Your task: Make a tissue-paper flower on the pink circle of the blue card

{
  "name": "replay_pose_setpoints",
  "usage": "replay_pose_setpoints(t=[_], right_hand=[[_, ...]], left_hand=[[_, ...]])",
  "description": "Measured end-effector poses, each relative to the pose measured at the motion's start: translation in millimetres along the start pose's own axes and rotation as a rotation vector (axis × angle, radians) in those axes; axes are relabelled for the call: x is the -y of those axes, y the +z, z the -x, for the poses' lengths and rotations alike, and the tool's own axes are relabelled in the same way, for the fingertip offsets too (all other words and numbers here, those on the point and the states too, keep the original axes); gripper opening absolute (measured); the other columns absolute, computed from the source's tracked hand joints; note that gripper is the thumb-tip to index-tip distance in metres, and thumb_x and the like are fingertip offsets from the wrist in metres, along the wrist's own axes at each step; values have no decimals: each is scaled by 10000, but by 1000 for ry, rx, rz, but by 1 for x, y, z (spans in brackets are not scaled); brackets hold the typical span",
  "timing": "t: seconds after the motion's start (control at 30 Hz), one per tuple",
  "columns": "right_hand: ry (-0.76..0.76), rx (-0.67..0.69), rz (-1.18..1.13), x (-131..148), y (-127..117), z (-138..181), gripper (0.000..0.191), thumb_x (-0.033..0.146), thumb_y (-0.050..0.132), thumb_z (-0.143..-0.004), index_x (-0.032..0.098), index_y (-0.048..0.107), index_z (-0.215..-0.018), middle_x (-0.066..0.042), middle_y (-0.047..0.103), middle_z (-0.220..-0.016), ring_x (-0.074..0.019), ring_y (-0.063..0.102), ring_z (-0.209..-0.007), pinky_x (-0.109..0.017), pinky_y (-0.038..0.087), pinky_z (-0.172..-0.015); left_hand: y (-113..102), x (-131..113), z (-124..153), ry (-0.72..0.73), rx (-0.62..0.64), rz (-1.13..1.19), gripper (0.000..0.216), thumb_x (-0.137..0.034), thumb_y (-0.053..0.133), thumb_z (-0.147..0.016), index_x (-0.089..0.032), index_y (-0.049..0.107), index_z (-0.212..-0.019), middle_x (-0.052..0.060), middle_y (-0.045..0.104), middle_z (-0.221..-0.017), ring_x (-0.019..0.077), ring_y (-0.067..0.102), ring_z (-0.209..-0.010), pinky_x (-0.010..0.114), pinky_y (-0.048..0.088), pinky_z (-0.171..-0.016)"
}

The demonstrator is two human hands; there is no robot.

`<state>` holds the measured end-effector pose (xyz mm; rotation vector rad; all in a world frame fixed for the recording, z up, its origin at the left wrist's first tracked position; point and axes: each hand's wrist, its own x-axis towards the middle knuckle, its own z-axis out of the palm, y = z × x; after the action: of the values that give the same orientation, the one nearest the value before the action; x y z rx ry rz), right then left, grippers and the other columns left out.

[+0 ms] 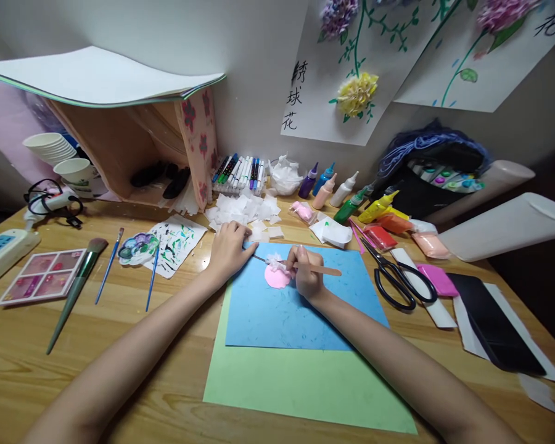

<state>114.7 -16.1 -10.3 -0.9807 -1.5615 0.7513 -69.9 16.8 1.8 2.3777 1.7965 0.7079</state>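
Stick (328,269) is gripped in the right hand's (308,274) closed fingers, its tip laid on a white tuft (274,261) over the pink disc (276,279) on the blue sheet (296,314). The left hand (229,250) is rested at the sheet's corner, fingers curled; whether anything is pinched cannot be told.

Pretty cluttered desk tbh. Black scissors (400,277) lie on the wooden table (120,345), with a row of squeeze paint bottles (346,197) behind them and a pack of markers (238,172) against the wall. Over on the left: two blue-handled brushes (110,265), a big fluffy brush (76,290), a pink palette (41,275), a power strip (2,250) and stacked paper cups (50,148). Flower posters (324,117) hang above, one with a yellow paper bloom (357,92).
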Motion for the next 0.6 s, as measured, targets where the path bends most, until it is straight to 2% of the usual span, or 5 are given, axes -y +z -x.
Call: replay_pose_setpoints(t=[0.13, 0.23, 0.43, 0.5, 0.6], right_hand=[[17, -10, -17, 0, -2, 1, 572, 461, 251, -941, 212, 443, -464, 12, 378, -389, -112, 391, -391, -280, 325, -454], [48, -39, -35, -1, -4, 1, 575, 469, 255, -935, 207, 453, -463, 16, 381, -389, -109, 386, -388, -277, 325, -454], [195, -131, -186, -2, -9, -8, 574, 488, 261, -912, 203, 457, -454, 27, 368, -356, -95, 347, -348, -261, 294, -412], [233, -132, -224, -1, -10, -12, 571, 498, 272, -901, 203, 447, -444, 27, 369, -354, -88, 336, -339, -255, 277, -400], [277, -73, -255, 0, -12, -13, 592, 532, 277, -885, 204, 427, -415, 32, 332, -326, -82, 302, -312, -252, 237, -372]], left_hand=[[1, 1, -11, 41, 19, -67, 131, -306, 523, -828, -189, 581, -823, 68, 585, -884, 239, 515, -877, 356, 387, -747], [2, 2, -14, 45, -13, -25, 125, -283, 510, -838, -187, 569, -781, 59, 593, -845, 225, 527, -852, 342, 391, -735], [-8, -4, -6, -127, -189, 391, 143, -296, 492, -848, -180, 489, -763, 23, 613, -816, 132, 574, -708, 250, 439, -655], [-13, -8, 0, -144, -178, 500, 167, -312, 503, -841, -184, 469, -738, 1, 597, -731, 118, 574, -654, 230, 442, -617], [-15, -12, 11, -118, -82, 623, 187, -331, 522, -831, -182, 484, -725, -2, 588, -693, 116, 572, -638, 223, 444, -596]])
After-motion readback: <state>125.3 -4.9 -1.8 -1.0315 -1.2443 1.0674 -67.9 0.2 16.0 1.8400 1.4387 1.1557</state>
